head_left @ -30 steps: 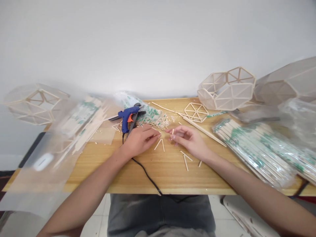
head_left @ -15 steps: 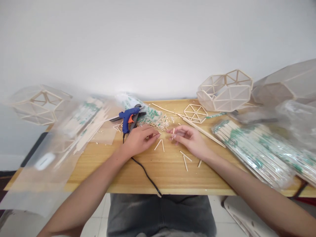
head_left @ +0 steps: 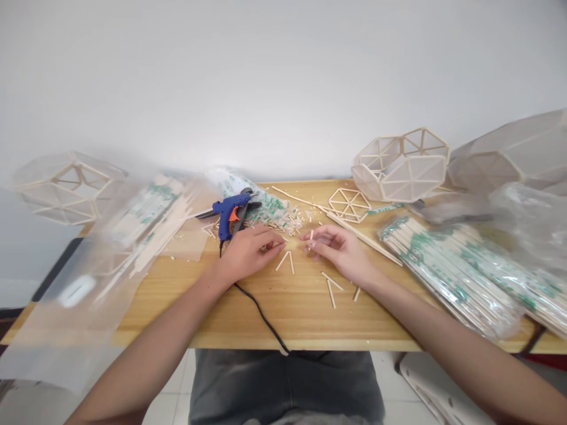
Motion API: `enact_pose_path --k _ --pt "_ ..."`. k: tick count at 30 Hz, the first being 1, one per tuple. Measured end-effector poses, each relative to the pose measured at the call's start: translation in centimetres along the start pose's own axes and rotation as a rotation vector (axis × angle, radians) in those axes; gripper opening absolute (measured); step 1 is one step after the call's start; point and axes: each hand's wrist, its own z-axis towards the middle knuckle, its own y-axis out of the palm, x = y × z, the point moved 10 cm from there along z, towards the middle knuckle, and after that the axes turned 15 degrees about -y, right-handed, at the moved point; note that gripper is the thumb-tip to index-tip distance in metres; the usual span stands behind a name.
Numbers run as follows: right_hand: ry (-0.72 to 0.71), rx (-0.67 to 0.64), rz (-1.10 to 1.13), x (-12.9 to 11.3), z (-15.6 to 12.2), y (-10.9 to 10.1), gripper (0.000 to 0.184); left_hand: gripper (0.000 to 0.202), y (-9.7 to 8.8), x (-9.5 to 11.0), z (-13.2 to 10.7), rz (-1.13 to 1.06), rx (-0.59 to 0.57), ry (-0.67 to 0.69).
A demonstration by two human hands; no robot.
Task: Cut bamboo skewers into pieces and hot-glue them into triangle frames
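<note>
My right hand (head_left: 337,251) pinches a short wooden stick (head_left: 312,235) upright between thumb and fingers. Opposite it, my left hand (head_left: 252,252) hovers low over the table with thumb and fingertips pressed together; what is in that pinch is too small to make out. Just below the fingertips, two short sticks (head_left: 291,262) lie joined in a narrow V. Another stick pair (head_left: 331,293) forms a V nearer the front edge, and a single short stick (head_left: 357,293) lies by my right wrist. Behind my left hand is a blue glue gun (head_left: 227,216) with an orange trigger.
Cut stick pieces (head_left: 283,223) are scattered beside a plastic bag (head_left: 261,198). A flat hexagonal stick frame (head_left: 349,205) and a panelled polyhedron (head_left: 410,177) stand back right. Bagged sticks (head_left: 447,274) lie right; translucent sheet (head_left: 88,330) hangs over the left edge. A black cord (head_left: 261,313) crosses the front.
The view has shifted very slightly. Both hands hold nearly the same poses, and the stick stays in my right hand.
</note>
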Motion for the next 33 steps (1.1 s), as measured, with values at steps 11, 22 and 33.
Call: enact_pose_path --k 11,22,33 --pt "0.023 0.029 -0.007 0.0 0.0 -0.3 0.039 0.012 -0.4 0.4 0.0 0.003 0.017 0.009" --pt "-0.003 0.029 -0.033 -0.1 0.0 -0.5 0.041 0.021 -0.8 -0.5 0.1 0.038 0.019 -0.071" --pt "-0.039 0.036 -0.083 -0.4 0.1 -0.6 0.037 0.012 -0.7 -0.5 0.0 0.019 0.045 -0.012"
